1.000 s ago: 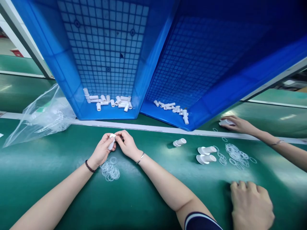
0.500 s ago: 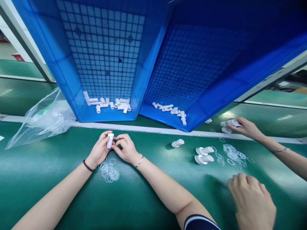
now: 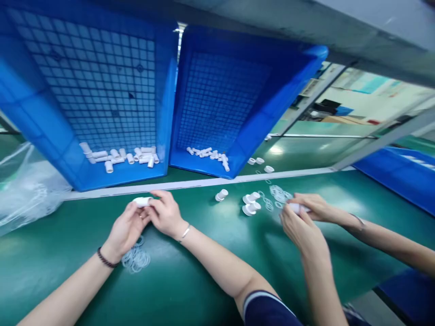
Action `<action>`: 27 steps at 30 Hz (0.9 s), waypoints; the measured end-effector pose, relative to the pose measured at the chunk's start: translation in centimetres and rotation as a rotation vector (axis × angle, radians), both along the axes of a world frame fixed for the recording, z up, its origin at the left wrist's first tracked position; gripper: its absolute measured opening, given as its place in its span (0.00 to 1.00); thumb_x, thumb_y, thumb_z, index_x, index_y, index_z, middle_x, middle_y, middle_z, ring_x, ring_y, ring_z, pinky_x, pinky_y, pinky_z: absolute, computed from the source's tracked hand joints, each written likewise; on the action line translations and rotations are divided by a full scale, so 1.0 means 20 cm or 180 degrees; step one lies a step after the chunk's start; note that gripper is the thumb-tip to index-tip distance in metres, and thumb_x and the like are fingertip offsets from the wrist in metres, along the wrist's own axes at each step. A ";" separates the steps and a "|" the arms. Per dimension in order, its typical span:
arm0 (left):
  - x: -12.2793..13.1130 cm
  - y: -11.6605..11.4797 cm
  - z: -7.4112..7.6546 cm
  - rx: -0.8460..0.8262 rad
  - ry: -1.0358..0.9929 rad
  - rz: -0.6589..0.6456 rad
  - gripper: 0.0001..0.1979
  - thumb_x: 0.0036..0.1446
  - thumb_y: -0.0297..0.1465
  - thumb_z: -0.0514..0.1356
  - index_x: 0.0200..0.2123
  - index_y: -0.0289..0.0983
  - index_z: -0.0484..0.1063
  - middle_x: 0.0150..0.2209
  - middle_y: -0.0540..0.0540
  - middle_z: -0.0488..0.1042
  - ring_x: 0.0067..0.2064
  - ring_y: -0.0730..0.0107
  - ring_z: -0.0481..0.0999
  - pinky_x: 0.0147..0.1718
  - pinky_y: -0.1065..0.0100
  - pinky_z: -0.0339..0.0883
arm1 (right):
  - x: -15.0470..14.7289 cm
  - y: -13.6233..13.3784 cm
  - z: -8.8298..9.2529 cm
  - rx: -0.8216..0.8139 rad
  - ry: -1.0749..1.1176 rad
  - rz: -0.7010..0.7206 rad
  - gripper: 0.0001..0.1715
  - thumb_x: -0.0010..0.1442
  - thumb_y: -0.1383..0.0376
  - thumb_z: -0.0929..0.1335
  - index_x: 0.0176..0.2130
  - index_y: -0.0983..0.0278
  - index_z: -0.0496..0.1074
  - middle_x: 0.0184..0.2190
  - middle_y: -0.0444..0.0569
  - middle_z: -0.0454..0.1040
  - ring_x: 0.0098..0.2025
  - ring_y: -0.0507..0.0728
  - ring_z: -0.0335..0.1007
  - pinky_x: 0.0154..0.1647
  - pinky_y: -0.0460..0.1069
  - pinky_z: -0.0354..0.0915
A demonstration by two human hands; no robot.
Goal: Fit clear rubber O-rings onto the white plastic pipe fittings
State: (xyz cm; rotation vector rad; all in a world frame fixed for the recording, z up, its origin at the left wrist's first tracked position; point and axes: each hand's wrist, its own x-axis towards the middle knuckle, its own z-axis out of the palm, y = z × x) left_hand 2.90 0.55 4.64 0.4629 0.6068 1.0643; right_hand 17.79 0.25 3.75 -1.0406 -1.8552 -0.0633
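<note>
My left hand (image 3: pixel 124 231) and my right hand (image 3: pixel 166 214) meet over the green belt (image 3: pixel 78 235) and together pinch a small white plastic tube (image 3: pixel 142 201), which lies sideways between the fingertips. Both hands are closed on it. A heap of thin clear rubber rings (image 3: pixel 136 259) lies on the belt just below my left wrist. A dark bead bracelet is on my left wrist, a thin bangle on my right.
Two tilted blue crates (image 3: pixel 102 176) (image 3: pixel 204 168) hold white tubes at their lower edges. A clear plastic bag (image 3: pixel 23 190) lies at the left. To the right, a co-worker's two hands (image 3: pixel 302 217) hold a white part near loose white parts (image 3: pixel 250 203) and rings (image 3: pixel 277 194).
The view has swung right. The tube in my hands has turned from upright to lying sideways. The co-worker's hands have come together over the rings, one of them now holding a white part.
</note>
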 end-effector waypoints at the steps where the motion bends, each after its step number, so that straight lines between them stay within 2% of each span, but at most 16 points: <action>1: 0.01 0.01 0.01 0.0094 0.0150 -0.0232 0.04 0.63 0.30 0.56 0.39 0.37 0.69 0.38 0.45 0.76 0.37 0.70 0.76 0.40 0.65 0.74 | 0.04 -0.02 0.02 -0.0014 0.0031 -0.0051 0.04 0.62 0.66 0.65 0.38 0.62 0.70 0.48 0.55 0.70 0.50 0.59 0.65 0.48 0.55 0.68; 4: 0.03 0.10 0.05 0.0274 0.0826 -0.0987 0.08 0.60 0.34 0.61 0.39 0.37 0.68 0.41 0.42 0.76 0.36 0.68 0.78 0.37 0.65 0.74 | 0.19 -0.06 0.06 -0.0203 0.0184 -0.0310 0.04 0.62 0.69 0.64 0.39 0.63 0.68 0.47 0.57 0.69 0.51 0.60 0.64 0.50 0.58 0.66; 6: 0.03 0.17 0.06 0.0341 0.1124 -0.1229 0.10 0.57 0.34 0.63 0.37 0.34 0.68 0.40 0.39 0.76 0.35 0.67 0.79 0.36 0.66 0.73 | 0.26 -0.08 0.06 -0.0431 0.0316 -0.0475 0.03 0.63 0.68 0.64 0.39 0.63 0.68 0.48 0.57 0.68 0.51 0.61 0.64 0.51 0.60 0.65; 9: 0.06 0.19 0.05 0.0384 0.1116 -0.1359 0.11 0.55 0.33 0.65 0.34 0.33 0.68 0.37 0.38 0.77 0.34 0.68 0.79 0.37 0.68 0.73 | 0.30 -0.12 0.03 -0.0733 0.0547 -0.0528 0.05 0.64 0.66 0.64 0.40 0.62 0.69 0.47 0.56 0.69 0.51 0.61 0.65 0.51 0.60 0.65; 13: 0.14 0.13 0.02 0.0402 0.0948 -0.1437 0.11 0.55 0.34 0.65 0.34 0.34 0.68 0.38 0.40 0.76 0.34 0.70 0.78 0.37 0.68 0.72 | 0.28 -0.14 0.02 -0.0976 0.0874 -0.0384 0.07 0.65 0.64 0.63 0.42 0.61 0.70 0.48 0.56 0.69 0.51 0.60 0.66 0.46 0.56 0.68; 15: 0.13 0.14 -0.01 0.0644 0.1235 -0.1585 0.10 0.56 0.36 0.63 0.34 0.35 0.68 0.38 0.40 0.76 0.34 0.68 0.78 0.35 0.66 0.72 | 0.30 -0.15 0.03 -0.0998 0.0692 -0.0350 0.06 0.64 0.64 0.64 0.41 0.61 0.70 0.49 0.56 0.68 0.52 0.61 0.65 0.49 0.57 0.67; 16: 0.11 0.18 -0.01 0.0948 0.1676 -0.1551 0.09 0.57 0.36 0.62 0.34 0.35 0.70 0.36 0.40 0.76 0.33 0.66 0.77 0.35 0.64 0.72 | 0.33 -0.15 0.04 -0.0966 0.0501 -0.0399 0.06 0.64 0.64 0.64 0.40 0.61 0.70 0.50 0.56 0.68 0.53 0.61 0.65 0.51 0.59 0.66; 18: 0.03 0.30 -0.02 0.1744 0.2967 -0.1027 0.07 0.56 0.34 0.61 0.35 0.36 0.73 0.34 0.40 0.75 0.35 0.61 0.76 0.37 0.60 0.71 | 0.41 -0.16 0.06 -0.0825 0.0025 -0.0685 0.06 0.64 0.65 0.64 0.39 0.62 0.70 0.50 0.57 0.68 0.53 0.63 0.63 0.53 0.61 0.63; 19: -0.03 0.38 -0.02 0.2170 0.3748 -0.0457 0.07 0.54 0.33 0.62 0.36 0.37 0.74 0.35 0.40 0.75 0.38 0.58 0.75 0.40 0.58 0.70 | 0.47 -0.16 0.06 -0.0750 -0.0244 -0.0893 0.06 0.64 0.65 0.64 0.38 0.63 0.70 0.50 0.58 0.68 0.53 0.64 0.62 0.53 0.62 0.62; 20: -0.09 0.47 -0.02 0.2311 0.4184 0.0018 0.08 0.52 0.31 0.62 0.37 0.38 0.74 0.40 0.37 0.74 0.45 0.52 0.73 0.47 0.53 0.66 | 0.52 -0.16 0.06 -0.0703 -0.0526 -0.1122 0.07 0.63 0.65 0.63 0.38 0.63 0.70 0.49 0.59 0.68 0.53 0.65 0.62 0.52 0.63 0.62; 21: -0.16 0.56 -0.01 0.2295 0.4414 0.0318 0.10 0.52 0.30 0.62 0.39 0.37 0.74 0.46 0.34 0.71 0.53 0.46 0.67 0.52 0.48 0.59 | 0.58 -0.17 0.06 -0.0700 -0.0818 -0.1340 0.07 0.63 0.65 0.63 0.37 0.64 0.71 0.49 0.60 0.68 0.52 0.66 0.62 0.50 0.63 0.62; 23: -0.28 0.72 -0.01 0.2204 0.4783 0.0649 0.13 0.50 0.30 0.62 0.41 0.37 0.74 0.53 0.31 0.65 0.60 0.36 0.55 0.56 0.39 0.48 | 0.68 -0.19 0.06 -0.0825 -0.1335 -0.1697 0.08 0.62 0.66 0.64 0.34 0.65 0.72 0.46 0.61 0.69 0.49 0.67 0.62 0.46 0.62 0.64; 24: -0.34 0.78 -0.02 0.2158 0.4987 0.0732 0.13 0.49 0.30 0.63 0.41 0.36 0.74 0.54 0.30 0.64 0.61 0.32 0.53 0.56 0.37 0.45 | 0.71 -0.19 0.06 -0.0913 -0.1497 -0.1854 0.08 0.61 0.66 0.64 0.34 0.65 0.72 0.45 0.61 0.70 0.47 0.68 0.63 0.43 0.61 0.64; 27: -0.45 0.89 -0.06 0.1998 0.5373 0.0804 0.08 0.51 0.30 0.62 0.35 0.34 0.72 0.51 0.28 0.66 0.58 0.31 0.55 0.54 0.36 0.44 | 0.70 -0.21 0.08 -0.0973 -0.1524 -0.2173 0.09 0.60 0.63 0.66 0.37 0.66 0.73 0.44 0.61 0.70 0.44 0.68 0.63 0.39 0.60 0.65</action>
